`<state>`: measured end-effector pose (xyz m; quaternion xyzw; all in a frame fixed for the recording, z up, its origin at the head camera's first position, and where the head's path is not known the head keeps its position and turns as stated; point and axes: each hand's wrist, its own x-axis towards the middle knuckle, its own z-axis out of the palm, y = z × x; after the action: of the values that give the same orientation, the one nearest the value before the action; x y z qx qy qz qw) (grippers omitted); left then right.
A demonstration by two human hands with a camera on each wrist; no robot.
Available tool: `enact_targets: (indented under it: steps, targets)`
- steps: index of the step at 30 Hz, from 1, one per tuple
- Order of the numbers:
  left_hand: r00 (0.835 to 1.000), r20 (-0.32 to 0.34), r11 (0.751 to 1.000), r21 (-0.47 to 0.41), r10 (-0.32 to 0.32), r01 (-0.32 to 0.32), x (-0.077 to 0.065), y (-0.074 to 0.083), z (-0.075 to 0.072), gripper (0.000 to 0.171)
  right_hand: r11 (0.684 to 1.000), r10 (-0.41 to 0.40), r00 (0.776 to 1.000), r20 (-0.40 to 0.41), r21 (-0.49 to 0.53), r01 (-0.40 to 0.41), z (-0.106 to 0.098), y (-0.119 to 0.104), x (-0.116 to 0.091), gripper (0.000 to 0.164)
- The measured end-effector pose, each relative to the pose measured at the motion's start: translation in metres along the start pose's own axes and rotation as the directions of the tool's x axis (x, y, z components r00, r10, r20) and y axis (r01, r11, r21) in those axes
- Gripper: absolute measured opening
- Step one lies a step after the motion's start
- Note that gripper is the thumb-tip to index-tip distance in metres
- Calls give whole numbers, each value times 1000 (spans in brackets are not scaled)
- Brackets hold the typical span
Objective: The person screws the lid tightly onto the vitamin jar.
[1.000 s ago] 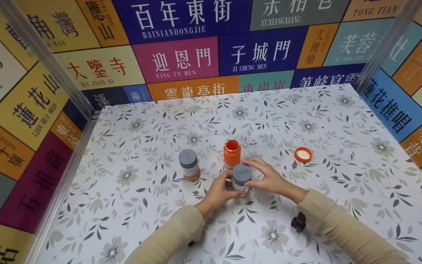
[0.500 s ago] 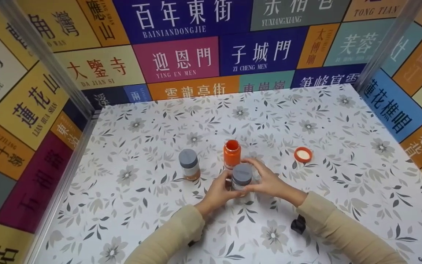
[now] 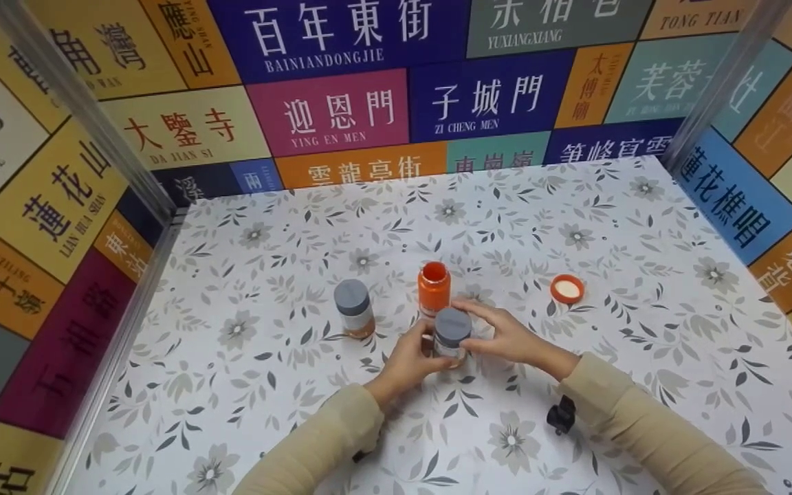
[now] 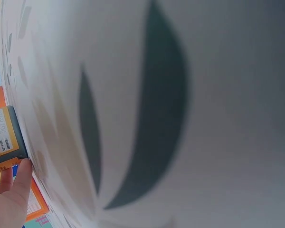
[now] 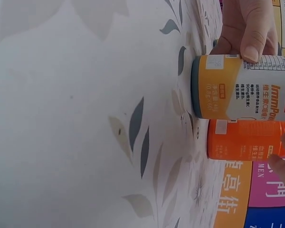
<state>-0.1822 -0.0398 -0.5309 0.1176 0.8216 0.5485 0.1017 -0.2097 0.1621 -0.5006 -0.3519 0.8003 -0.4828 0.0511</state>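
Note:
A vitamin bottle (image 5: 242, 88) with a grey lid (image 3: 452, 326) stands upright in front of me, held by my left hand (image 3: 410, 357) with fingers and thumb curled round its body. My right hand (image 3: 509, 335) is at the lid, its thumb and forefinger spread round the right side and back of it. In the right wrist view, the bottle's orange and white label shows and the lid lies out of frame. Just behind stands an orange bottle (image 3: 434, 285), uncapped, its mouth facing up. The left wrist view shows the held bottle's lower part (image 4: 4, 135) and left fingers.
A second grey-lidded bottle (image 3: 355, 307) stands to the left. An orange cap (image 3: 567, 289) lies inside-up at the right on the flower-patterned table (image 3: 286, 240). Printed panels (image 3: 341, 106) wall in the back and sides.
My right thumb and wrist shift slightly: the thumb lies lower along the bottle half a second ago and is now back at the lid's edge. The bottles stay where they are.

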Motion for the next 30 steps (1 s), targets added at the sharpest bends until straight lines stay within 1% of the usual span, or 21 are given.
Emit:
enact_targets:
  steps: [4, 8, 11, 13, 15, 16, 17, 20, 22, 23, 24, 27, 30]
  targets:
    - [1000, -4, 1000, 5, 17, -17, 0, 0, 0, 53, 999, 46, 998, -41, 12, -45, 4, -1, 1, 58]
    - [1000, -8, 999, 15, 30, -30, 0, -1, 0, 52, 997, 80, 993, -92, -4, -80, 10, -4, 2, 59]
    - [999, -10, 999, 18, 30, -30, 0, -1, 0, 52, 995, 102, 985, -137, -6, -104, 15, -6, 2, 59]
    - [1000, -11, 999, 16, 29, -29, 0, -1, 0, 52, 991, 131, 978, -163, 18, -130, 18, -8, 2, 59]
    - [1000, -10, 1000, 6, 29, -29, 0, -1, 0, 51, 985, 172, 969, -179, 37, -168, 19, -16, 3, 58]
    - [1000, -7, 1000, -5, 30, -30, -2, 4, -1, 50, 982, 190, 965, -180, 46, -184, 18, -23, 4, 58]
    - [999, -5, 999, -12, 32, -32, -2, 4, -1, 49, 981, 195, 965, -176, 47, -190, 18, -24, 4, 58]
    - [999, -1, 999, -11, 43, -43, -1, 3, 0, 48, 984, 180, 977, -118, 24, -178, 13, -24, 4, 65]
    - [999, -1, 999, -5, 45, -45, -1, 3, 0, 48, 991, 136, 990, -47, 6, -136, 7, -16, 4, 72]
    - [999, -4, 999, 6, 48, -48, 1, -2, 1, 49, 993, 115, 993, -10, -3, -115, 3, -10, 3, 75]
    - [999, -5, 999, 11, 47, -47, 1, -2, 1, 50, 995, 101, 994, 27, -5, -101, -1, -10, 4, 76]
    - [999, -4, 999, -1, 39, -39, 1, -2, 1, 51, 998, 68, 992, 106, -20, -66, -13, -10, 4, 71]
    - [1000, 0, 999, -12, 31, -31, 2, -2, 1, 52, 998, 49, 988, 143, -34, -45, -19, -10, 5, 65]
